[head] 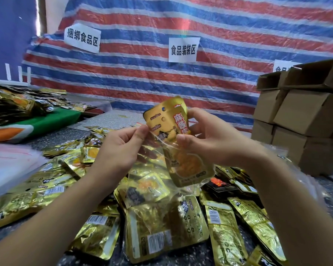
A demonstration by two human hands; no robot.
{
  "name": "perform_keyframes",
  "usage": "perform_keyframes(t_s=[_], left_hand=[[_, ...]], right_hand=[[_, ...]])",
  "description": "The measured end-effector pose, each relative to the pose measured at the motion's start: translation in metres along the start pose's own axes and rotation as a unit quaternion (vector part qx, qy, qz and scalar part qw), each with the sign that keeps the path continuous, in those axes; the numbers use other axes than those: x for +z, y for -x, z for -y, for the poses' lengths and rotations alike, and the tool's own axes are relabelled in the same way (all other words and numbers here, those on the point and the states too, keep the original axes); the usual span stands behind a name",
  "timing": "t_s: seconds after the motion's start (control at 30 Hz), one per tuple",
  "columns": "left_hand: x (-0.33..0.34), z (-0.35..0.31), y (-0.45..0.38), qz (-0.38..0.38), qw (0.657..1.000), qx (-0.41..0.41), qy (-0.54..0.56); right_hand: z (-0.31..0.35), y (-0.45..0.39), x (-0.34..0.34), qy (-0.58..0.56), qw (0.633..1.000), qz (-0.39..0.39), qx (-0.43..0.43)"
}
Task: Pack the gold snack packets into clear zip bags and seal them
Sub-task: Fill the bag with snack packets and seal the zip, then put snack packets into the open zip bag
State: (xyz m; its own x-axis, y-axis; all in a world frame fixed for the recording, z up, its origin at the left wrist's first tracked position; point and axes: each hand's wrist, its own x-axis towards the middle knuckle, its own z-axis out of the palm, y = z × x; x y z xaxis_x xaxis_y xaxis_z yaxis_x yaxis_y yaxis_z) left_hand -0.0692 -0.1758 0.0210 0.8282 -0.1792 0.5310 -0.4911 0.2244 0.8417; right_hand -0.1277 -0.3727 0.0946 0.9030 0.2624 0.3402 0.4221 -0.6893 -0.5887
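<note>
A clear zip bag [152,189] hangs in the air between the person's two hands, above the bench [46,139]. Its mouth is pulled open at the top, and at least one gold packet shows through the film lower down. The left hand [121,148] pinches the bag's left lip between thumb and fingers. The right hand [206,139] grips a gold snack packet [173,129] whose lower half is already inside the bag, the top still sticking out. That packet is shiny gold with red Chinese lettering, a punched hanging hole and an orange food picture. Below, a loose pile of gold packets [225,237] covers the speckled bench. Stacked cardboard boxes [306,121] stand to the right, against a striped tarp [181,77].
</note>
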Motion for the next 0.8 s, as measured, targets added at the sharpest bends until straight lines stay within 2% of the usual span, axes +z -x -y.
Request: perform_keyframes(t_s=[0.17, 0.37, 0.57, 0.7, 0.8], left_hand=[[0.000, -0.002, 0.000, -0.005, 1.000, -0.002, 0.019], [0.002, 0.002, 0.001, 0.014, 1.000, 0.003, -0.008], [0.008, 0.000, 0.006, 0.042, 0.996, 0.055, -0.049], [0.009, 0.002, 0.006, 0.024, 0.996, 0.066, -0.056], [0.008, 0.002, 0.005, 0.004, 0.998, 0.056, -0.033]], right_hand=[[0.000, 0.004, -0.009, 0.007, 1.000, 0.019, 0.003], [0.004, 0.007, -0.010, 0.116, 0.990, 0.074, 0.013], [0.011, 0.008, -0.003, 0.229, 0.960, 0.157, 0.031], [0.011, 0.006, -0.003, 0.239, 0.964, 0.118, 0.008], [0.003, 0.002, -0.002, 0.171, 0.984, 0.053, 0.010]])
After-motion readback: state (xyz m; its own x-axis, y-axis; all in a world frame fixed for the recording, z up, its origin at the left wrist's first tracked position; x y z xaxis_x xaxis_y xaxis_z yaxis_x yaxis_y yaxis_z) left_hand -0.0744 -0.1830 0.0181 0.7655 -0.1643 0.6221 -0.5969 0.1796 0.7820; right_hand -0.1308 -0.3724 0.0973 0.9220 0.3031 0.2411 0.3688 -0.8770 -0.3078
